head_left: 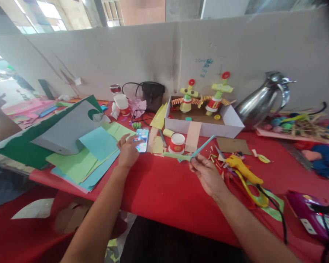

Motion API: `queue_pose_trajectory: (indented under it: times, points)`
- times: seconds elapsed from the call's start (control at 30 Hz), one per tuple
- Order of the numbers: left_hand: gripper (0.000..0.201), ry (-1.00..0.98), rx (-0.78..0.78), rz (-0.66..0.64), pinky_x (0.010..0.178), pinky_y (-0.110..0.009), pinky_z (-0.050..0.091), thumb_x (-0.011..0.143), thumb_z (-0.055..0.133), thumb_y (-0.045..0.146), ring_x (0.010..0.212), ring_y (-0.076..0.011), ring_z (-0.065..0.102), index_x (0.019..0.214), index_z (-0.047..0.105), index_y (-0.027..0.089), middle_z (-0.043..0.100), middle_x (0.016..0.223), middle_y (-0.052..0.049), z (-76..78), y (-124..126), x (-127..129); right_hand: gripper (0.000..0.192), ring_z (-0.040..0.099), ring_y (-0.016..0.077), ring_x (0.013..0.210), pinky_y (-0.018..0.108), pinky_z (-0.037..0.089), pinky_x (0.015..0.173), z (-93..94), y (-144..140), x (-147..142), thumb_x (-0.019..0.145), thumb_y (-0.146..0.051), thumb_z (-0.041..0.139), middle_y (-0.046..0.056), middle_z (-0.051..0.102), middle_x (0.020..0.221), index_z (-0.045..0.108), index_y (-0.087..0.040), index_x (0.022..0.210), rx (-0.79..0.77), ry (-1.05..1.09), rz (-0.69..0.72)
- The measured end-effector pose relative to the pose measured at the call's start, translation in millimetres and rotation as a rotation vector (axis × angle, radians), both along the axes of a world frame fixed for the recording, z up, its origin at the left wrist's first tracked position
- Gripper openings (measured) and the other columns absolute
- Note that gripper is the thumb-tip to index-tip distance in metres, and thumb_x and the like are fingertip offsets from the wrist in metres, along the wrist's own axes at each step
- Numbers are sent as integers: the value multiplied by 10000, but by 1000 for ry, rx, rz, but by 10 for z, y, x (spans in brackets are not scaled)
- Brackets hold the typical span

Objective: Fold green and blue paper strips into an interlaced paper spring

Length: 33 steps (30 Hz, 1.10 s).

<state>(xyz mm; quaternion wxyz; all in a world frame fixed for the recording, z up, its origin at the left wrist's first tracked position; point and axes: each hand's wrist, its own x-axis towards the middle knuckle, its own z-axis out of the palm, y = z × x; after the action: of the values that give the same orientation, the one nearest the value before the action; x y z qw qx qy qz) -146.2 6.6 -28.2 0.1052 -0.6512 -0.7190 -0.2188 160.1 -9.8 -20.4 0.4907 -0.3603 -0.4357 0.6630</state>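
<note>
On the red table, the left hand rests with fingers loosely spread, fingertips touching a lit phone beside sheets of coloured paper. The right hand pinches a thin blue paper stick, tilted above the table near a red-and-white cup.

Table under a red cloth, lit smartphone near centre, loose coloured paper sheets at nine o'clock, white cardboard box at twelve, steel jug at two, yellow glue gun at three
</note>
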Motion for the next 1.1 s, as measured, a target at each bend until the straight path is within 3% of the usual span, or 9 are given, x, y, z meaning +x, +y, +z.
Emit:
queue_pose_trajectory:
  times: [0.17,0.33,0.4,0.47,0.6,0.73,0.87,0.97,1.1]
  points:
    - [609,166,-77,-21,1011,-565,246,720,463,-34,1405,-348,286,1115,749,331,509,1477,-42,-44,-91,89,247,394,130,637,291,315,632,9,-14,23,725,-422,799,-28,526,642,659,-220,719,6,18,11]
    - [575,93,37,-19,991,-580,295,699,479,-40,1343,-365,378,1068,764,297,582,1397,-68,18,-89,141,240,397,128,638,289,316,627,4,-16,26,745,-412,784,-28,528,646,651,-215,710,18,20,16]
    - [504,-41,131,-59,967,-538,365,703,487,-24,1216,-336,504,1003,778,257,684,1223,-87,51,-114,243,244,401,126,630,287,319,623,-7,-2,26,747,-408,783,-29,529,643,643,-213,702,7,38,8]
    - [384,-246,152,-235,917,-448,449,721,505,9,1014,-264,614,876,783,225,741,989,-79,79,-165,442,247,415,123,627,283,330,620,-24,15,21,738,-402,794,-31,535,647,638,-214,699,-20,78,-2]
    - [227,-684,-82,-601,804,-322,517,820,620,202,937,-201,664,992,764,233,751,1015,-57,129,-275,1059,273,442,118,628,267,359,611,-57,39,-2,668,-408,845,-31,551,656,657,-211,692,-71,127,-44]
    - [205,-1015,-208,-580,677,-295,514,800,708,348,755,-190,678,877,761,166,761,831,-70,143,-241,1593,255,528,143,699,280,427,685,-67,57,-13,630,-400,864,-18,628,727,705,-230,734,-71,123,-76]
    - [283,-1308,-161,-606,715,-306,548,818,698,362,812,-203,701,983,732,134,762,914,-89,110,-123,1818,234,584,177,775,316,456,777,-67,83,17,650,-406,847,-4,684,787,721,-244,762,-13,95,-109]
    - [226,-1232,-115,-662,746,-320,562,869,641,329,812,-203,707,961,731,143,760,891,-79,108,-131,1809,234,583,187,777,326,449,768,-88,83,38,697,-435,814,6,691,810,724,-246,800,26,54,-104]
    - [226,-606,-36,-653,876,-383,540,921,554,236,964,-233,681,1063,727,203,750,1021,-79,84,-349,1483,222,498,147,700,289,394,702,-129,64,34,712,-431,806,-19,617,720,710,-237,762,34,-18,-107]
